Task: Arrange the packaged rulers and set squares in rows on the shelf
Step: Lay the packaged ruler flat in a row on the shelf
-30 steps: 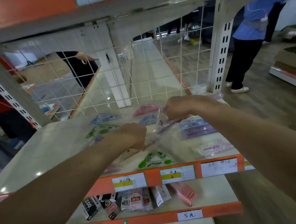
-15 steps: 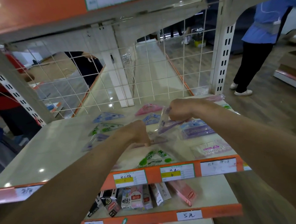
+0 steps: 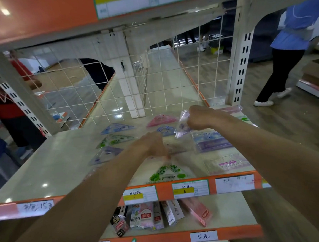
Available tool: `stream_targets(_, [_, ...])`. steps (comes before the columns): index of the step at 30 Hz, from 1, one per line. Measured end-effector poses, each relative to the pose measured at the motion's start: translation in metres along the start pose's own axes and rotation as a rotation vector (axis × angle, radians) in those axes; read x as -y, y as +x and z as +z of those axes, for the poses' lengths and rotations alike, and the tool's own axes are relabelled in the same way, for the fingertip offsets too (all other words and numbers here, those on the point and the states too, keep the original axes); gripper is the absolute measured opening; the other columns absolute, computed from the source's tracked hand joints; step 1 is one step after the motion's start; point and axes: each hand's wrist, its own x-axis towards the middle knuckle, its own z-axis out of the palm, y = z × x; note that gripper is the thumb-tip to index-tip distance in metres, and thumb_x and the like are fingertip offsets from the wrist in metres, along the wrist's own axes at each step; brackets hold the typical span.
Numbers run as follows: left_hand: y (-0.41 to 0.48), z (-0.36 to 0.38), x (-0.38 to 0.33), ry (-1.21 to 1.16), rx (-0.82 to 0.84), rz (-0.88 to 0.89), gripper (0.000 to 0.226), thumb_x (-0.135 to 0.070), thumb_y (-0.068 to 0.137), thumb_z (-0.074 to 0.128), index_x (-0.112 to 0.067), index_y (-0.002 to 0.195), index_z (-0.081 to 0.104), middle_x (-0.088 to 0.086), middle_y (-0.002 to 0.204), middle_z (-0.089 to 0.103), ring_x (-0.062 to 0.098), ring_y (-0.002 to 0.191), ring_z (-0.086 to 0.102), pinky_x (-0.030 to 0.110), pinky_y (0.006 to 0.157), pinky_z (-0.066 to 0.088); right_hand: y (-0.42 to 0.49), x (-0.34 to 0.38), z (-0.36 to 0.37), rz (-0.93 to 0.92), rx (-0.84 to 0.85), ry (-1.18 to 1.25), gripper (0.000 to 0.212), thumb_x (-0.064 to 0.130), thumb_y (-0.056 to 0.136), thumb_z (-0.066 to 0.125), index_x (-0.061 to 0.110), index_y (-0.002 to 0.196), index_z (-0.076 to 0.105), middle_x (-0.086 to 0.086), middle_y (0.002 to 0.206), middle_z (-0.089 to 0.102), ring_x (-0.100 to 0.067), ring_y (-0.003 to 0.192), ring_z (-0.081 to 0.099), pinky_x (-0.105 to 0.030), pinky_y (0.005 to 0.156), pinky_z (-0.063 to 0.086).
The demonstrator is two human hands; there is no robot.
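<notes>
Placing step: the right hand (image 3: 204, 118) pinched a clear packet (image 3: 182, 126) above the shelf (image 3: 46, 163); the left hand (image 3: 152, 145), fingers curled under, hold unclear. Next, probably lay it squarely in a row.

Right hand (image 3: 201, 116) pinches clear packet (image 3: 183, 126), raised above shelf (image 3: 46, 163). Left hand (image 3: 150, 145) grips flat packet (image 3: 176, 147) lying on shelf. Set squares (image 3: 115, 139) in column at left.

Left hand (image 3: 152, 145) reaches toward twelve o'clock, knuckles up, fingers tucked under; right hand (image 3: 201, 116) sits beyond it at one o'clock, pinching a clear packet (image 3: 182, 127).
</notes>
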Motion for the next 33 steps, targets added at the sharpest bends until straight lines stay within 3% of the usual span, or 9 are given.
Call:
stream_targets(2, [-0.001, -0.001, -0.003, -0.035, 0.007, 0.001, 0.049, -0.024, 0.078, 0.074, 0.000, 0.116, 0.057, 0.020, 0.118, 0.057, 0.032, 0.109, 0.057, 0.038, 0.084, 0.049, 0.001, -0.003, 0.000, -0.024, 0.002, 0.019, 0.027, 0.004, 0.093, 0.047, 0.016, 0.070, 0.053, 0.008, 0.069, 0.041, -0.010, 0.062, 0.042, -0.020, 0.051, 0.029])
stream_targets(6, [0.006, -0.003, -0.008, -0.068, 0.042, 0.003, 0.018, -0.016, 0.078, 0.073, -0.012, 0.076, 0.055, 0.014, 0.094, 0.061, 0.026, 0.096, 0.061, 0.024, 0.054, 0.037, 0.004, -0.003, 0.005, -0.051, 0.054, 0.078, 0.034, 0.004, 0.096, 0.041, 0.011, 0.124, 0.060, 0.008, 0.073, 0.041, -0.011, 0.066, 0.043, -0.018, 0.051, 0.029])
stream_targets(8, [0.008, -0.003, -0.007, -0.073, 0.065, -0.006, 0.019, -0.018, 0.078, 0.073, -0.012, 0.088, 0.059, 0.006, 0.087, 0.061, 0.025, 0.098, 0.061, 0.026, 0.064, 0.043, 0.008, -0.002, 0.008, -0.059, 0.045, 0.097, 0.034, 0.001, 0.094, 0.041, 0.016, 0.115, 0.063, 0.009, 0.070, 0.040, -0.006, 0.061, 0.039, -0.019, 0.050, 0.028])
stream_targets(11, [0.011, -0.002, -0.005, -0.071, 0.085, -0.005, 0.024, -0.019, 0.078, 0.073, -0.010, 0.098, 0.063, 0.010, 0.105, 0.065, 0.025, 0.092, 0.059, 0.029, 0.074, 0.044, 0.017, -0.004, 0.011, 0.007, 0.047, 0.129, 0.018, 0.000, 0.089, 0.043, 0.011, 0.088, 0.057, 0.000, 0.067, 0.045, -0.012, 0.055, 0.040, -0.023, 0.048, 0.027])
stream_targets(15, [0.014, -0.002, -0.003, -0.047, 0.108, -0.009, 0.039, -0.021, 0.077, 0.073, -0.010, 0.113, 0.061, 0.007, 0.113, 0.063, 0.024, 0.100, 0.058, 0.035, 0.087, 0.048, 0.027, -0.009, 0.013, 0.034, 0.095, 0.150, 0.022, 0.002, 0.086, 0.042, 0.005, 0.096, 0.061, -0.005, 0.063, 0.050, -0.015, 0.048, 0.042, -0.019, 0.043, 0.029])
stream_targets(19, [0.014, -0.001, -0.004, -0.034, 0.107, -0.008, 0.051, -0.020, 0.080, 0.070, -0.010, 0.127, 0.055, 0.008, 0.123, 0.059, 0.024, 0.109, 0.056, 0.039, 0.097, 0.047, 0.033, -0.019, 0.007, 0.013, 0.033, 0.132, 0.024, 0.004, 0.090, 0.042, 0.007, 0.068, 0.048, -0.006, 0.063, 0.046, -0.016, 0.052, 0.040, -0.025, 0.047, 0.027])
stream_targets(25, [0.014, -0.002, -0.006, 0.014, 0.121, 0.015, 0.051, -0.021, 0.083, 0.067, -0.009, 0.131, 0.053, 0.008, 0.130, 0.056, 0.024, 0.116, 0.054, 0.039, 0.101, 0.044, 0.046, -0.033, -0.003, 0.025, 0.051, -0.003, 0.031, 0.008, 0.092, 0.041, 0.012, 0.062, 0.036, -0.004, 0.063, 0.037, -0.015, 0.054, 0.034, -0.027, 0.048, 0.025])
stream_targets(30, [0.013, -0.003, -0.007, 0.016, 0.092, 0.022, 0.050, -0.021, 0.081, 0.070, -0.007, 0.126, 0.054, 0.009, 0.122, 0.059, 0.024, 0.106, 0.057, 0.037, 0.094, 0.049, 0.061, -0.032, 0.006, -0.014, 0.114, 0.022, 0.018, 0.012, 0.089, 0.044, 0.011, 0.080, 0.060, -0.005, 0.074, 0.053, -0.019, 0.064, 0.047, -0.027, 0.055, 0.035])
stream_targets(33, [0.013, -0.003, -0.005, 0.006, 0.089, 0.033, 0.036, -0.019, 0.080, 0.070, -0.008, 0.112, 0.058, 0.009, 0.109, 0.060, 0.020, 0.090, 0.056, 0.030, 0.077, 0.049, 0.063, -0.030, 0.003, -0.017, 0.192, 0.026, 0.020, 0.007, 0.087, 0.044, 0.007, 0.080, 0.064, -0.012, 0.073, 0.055, -0.022, 0.061, 0.047, -0.026, 0.054, 0.034])
